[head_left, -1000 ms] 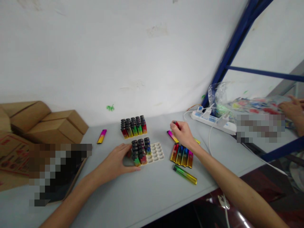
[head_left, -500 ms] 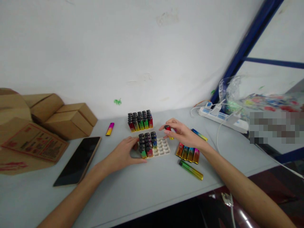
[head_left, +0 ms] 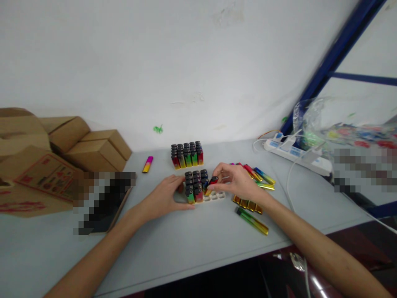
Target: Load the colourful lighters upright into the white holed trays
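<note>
A white tray (head_left: pixel 219 195) with round-edged slots stands in the middle of the table, its left part filled with upright black-topped lighters (head_left: pixel 194 186). My left hand (head_left: pixel 166 193) grips the tray's left end, thumb along the front corner and fingers behind. Between the thumb and fingers of my right hand (head_left: pixel 234 182) is a red and yellow lighter (head_left: pixel 213 181), tilted over the slots beside the standing ones. Its lower end is partly hidden. Several shiny lighters (head_left: pixel 247 205) lie in a row under my right wrist, and a green-yellow lighter (head_left: pixel 252 221) lies nearer the front edge.
Behind the tray stands a full block of upright lighters (head_left: pixel 187 156). A purple-yellow lighter (head_left: pixel 148 164) lies to its left. Cardboard boxes (head_left: pixel 102 153) and a dark tablet-like device (head_left: pixel 102 219) occupy the left. More lighters (head_left: pixel 263 176), a power strip (head_left: pixel 299 157) and cables are at right.
My right hand has moved left and down with the red lighter, from beyond the tray's right side to its slots. My left hand keeps its place on the tray. The view has shifted slightly.
</note>
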The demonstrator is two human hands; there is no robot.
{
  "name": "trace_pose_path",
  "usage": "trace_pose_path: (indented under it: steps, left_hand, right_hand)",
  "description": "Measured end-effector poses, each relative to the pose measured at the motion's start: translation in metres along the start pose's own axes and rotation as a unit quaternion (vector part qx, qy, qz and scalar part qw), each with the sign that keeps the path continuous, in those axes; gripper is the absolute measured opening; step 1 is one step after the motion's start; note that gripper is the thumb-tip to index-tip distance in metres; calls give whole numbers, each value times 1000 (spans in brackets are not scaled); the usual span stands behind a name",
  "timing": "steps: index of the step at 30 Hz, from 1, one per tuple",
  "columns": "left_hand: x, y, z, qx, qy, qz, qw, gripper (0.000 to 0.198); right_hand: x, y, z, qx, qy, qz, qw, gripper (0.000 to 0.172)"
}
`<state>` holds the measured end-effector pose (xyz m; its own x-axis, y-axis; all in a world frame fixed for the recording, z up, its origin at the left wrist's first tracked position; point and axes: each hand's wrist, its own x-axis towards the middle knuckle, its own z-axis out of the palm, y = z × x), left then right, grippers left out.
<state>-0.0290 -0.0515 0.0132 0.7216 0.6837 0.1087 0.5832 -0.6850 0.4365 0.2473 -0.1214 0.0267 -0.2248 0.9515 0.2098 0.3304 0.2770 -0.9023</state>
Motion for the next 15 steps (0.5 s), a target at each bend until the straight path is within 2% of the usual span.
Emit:
trace_pose_path:
  steps: [7, 15]
  left_hand:
    - [0, -1, 0, -4, -6, 9, 1000, 59]
    - [1, -2, 1, -2, -7, 2, 1000, 58]
  right_hand:
    - [1, -6, 1, -106, 13, -49, 993, 35]
    - [3, 0, 13, -134, -4, -97, 986, 38]
